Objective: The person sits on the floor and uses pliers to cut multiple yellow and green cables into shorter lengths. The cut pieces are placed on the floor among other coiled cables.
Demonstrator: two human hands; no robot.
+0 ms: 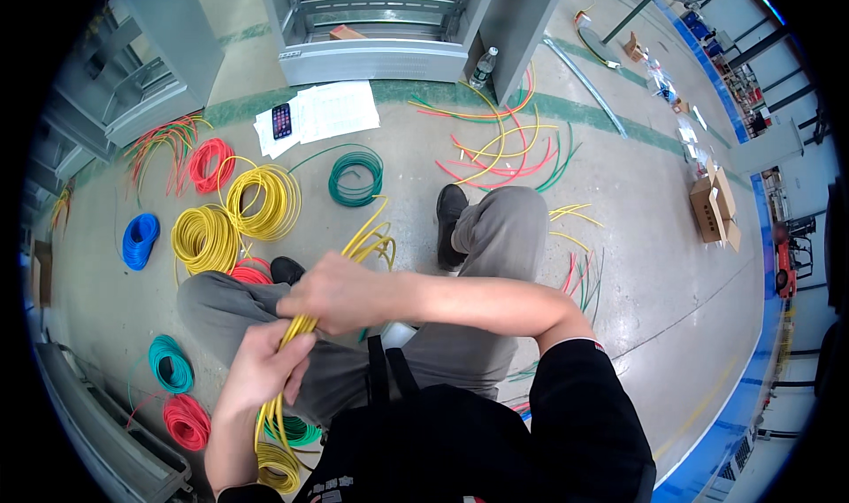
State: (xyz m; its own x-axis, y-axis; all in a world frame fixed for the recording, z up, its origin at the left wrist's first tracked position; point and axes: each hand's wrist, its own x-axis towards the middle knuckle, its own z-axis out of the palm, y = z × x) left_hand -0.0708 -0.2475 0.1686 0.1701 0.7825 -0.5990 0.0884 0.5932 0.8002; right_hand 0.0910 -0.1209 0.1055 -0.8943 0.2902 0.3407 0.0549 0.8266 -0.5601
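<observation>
A bundle of yellow wires [299, 327] runs through both my hands above my left thigh. My left hand [265, 361] is closed round its lower part. Just above, my right hand [340, 295] is closed on the same bundle, its arm crossing in front of me; it looks slightly blurred. The bundle's upper ends [376, 238] fan out and bend past my right hand. Below my left hand the wires hang toward a yellow coil [279, 468] and a green coil [296, 430], partly hidden by my arm and body.
Yellow coils [205, 238], a red coil [210, 165], a dark green coil [355, 179] and a blue coil [140, 241] lie on the floor. Cut wires [504, 140] spread ahead. A phone [281, 121] rests on papers [336, 114]. Beyond stand a grey cabinet [376, 68] and a bottle [483, 68].
</observation>
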